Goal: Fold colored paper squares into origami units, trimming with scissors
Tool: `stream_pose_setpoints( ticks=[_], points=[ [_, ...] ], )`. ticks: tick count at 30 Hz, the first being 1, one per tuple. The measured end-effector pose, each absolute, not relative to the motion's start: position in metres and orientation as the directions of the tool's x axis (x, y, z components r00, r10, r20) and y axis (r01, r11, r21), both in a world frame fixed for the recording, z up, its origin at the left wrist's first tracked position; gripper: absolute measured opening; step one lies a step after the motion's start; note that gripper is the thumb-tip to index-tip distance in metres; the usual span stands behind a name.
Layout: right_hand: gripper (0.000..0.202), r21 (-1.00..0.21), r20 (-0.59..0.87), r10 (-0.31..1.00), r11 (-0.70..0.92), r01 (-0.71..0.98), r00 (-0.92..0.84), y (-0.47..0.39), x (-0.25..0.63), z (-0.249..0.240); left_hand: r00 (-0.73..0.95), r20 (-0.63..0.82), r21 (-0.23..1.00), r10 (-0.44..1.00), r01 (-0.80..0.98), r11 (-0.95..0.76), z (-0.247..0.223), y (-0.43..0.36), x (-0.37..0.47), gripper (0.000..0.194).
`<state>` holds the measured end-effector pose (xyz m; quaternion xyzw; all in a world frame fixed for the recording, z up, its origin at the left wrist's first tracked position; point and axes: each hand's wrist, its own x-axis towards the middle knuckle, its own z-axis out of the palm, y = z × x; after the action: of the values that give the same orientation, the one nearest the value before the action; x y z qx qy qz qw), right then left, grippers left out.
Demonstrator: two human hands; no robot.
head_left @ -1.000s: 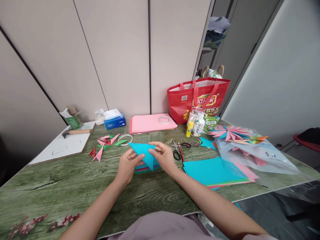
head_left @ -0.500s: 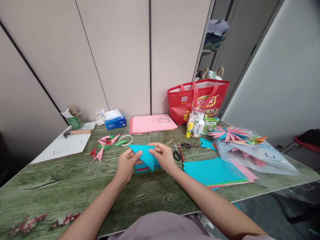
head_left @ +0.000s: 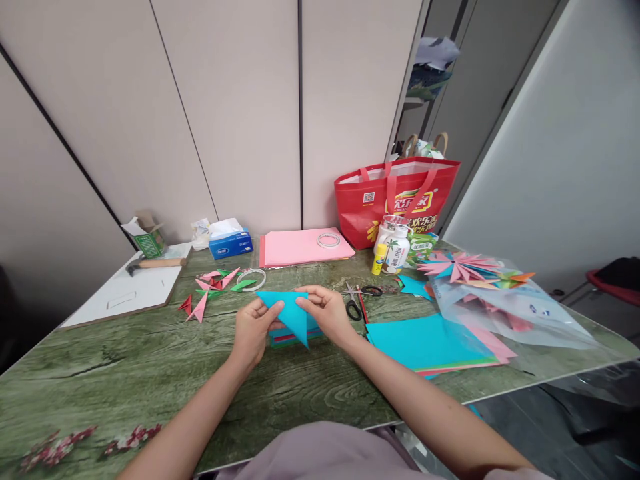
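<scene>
A blue folded paper (head_left: 293,313) with a pointed left corner and a point hanging down is held up over the table. My left hand (head_left: 254,328) pinches its left part between thumb and fingers. At the upper right of the paper, my right hand (head_left: 325,312) grips it the same way, thumb in front. Behind and below lies a stack of small coloured sheets (head_left: 283,339), partly hidden by the paper and my hands. Folded pink, red and green pieces (head_left: 213,287) lie to the left beside a roll of clear tape (head_left: 251,280).
Scissors (head_left: 354,303), a yellow glue stick (head_left: 379,259), blue sheets (head_left: 430,343) and a paper flower (head_left: 463,268) on plastic are at the right. Pink sheets (head_left: 295,248), a tissue box (head_left: 231,244), a red bag (head_left: 360,207) and a hammer (head_left: 160,263) stand or lie behind.
The lower point of the blue paper has dropped slightly and shifted a little right. Both hands keep nearly the same place and grip.
</scene>
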<state>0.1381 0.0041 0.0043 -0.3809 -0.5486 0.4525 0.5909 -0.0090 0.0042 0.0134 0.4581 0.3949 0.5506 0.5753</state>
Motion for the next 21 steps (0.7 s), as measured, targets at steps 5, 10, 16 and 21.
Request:
stream_pose_setpoints(
  ticks=[5,10,16,21],
  points=[
    [0.027,-0.945,0.319,0.948,0.317,-0.081,-0.01,0.0053,0.1388,0.0032,0.078,0.046,0.967,0.996,-0.254,-0.025,0.0132,0.0046,-0.0096,0.029],
    [0.028,-0.947,0.317,0.948,0.315,-0.071,-0.025,0.0064,0.1395,0.0023,0.076,0.049,0.97,0.996,-0.24,-0.029,0.0136,0.0045,-0.0096,0.032],
    [0.024,-0.928,0.371,0.919,0.371,0.025,0.134,0.0074,0.1397,0.0018,0.016,0.05,0.973,0.999,-0.227,-0.045,0.0154,0.0059,-0.0096,0.036],
    [0.026,-0.85,0.515,0.843,0.478,0.222,0.157,0.0009,0.1396,0.0054,0.061,0.026,0.984,0.998,-0.175,-0.015,0.0192,0.0028,-0.0071,0.036]
  ],
)
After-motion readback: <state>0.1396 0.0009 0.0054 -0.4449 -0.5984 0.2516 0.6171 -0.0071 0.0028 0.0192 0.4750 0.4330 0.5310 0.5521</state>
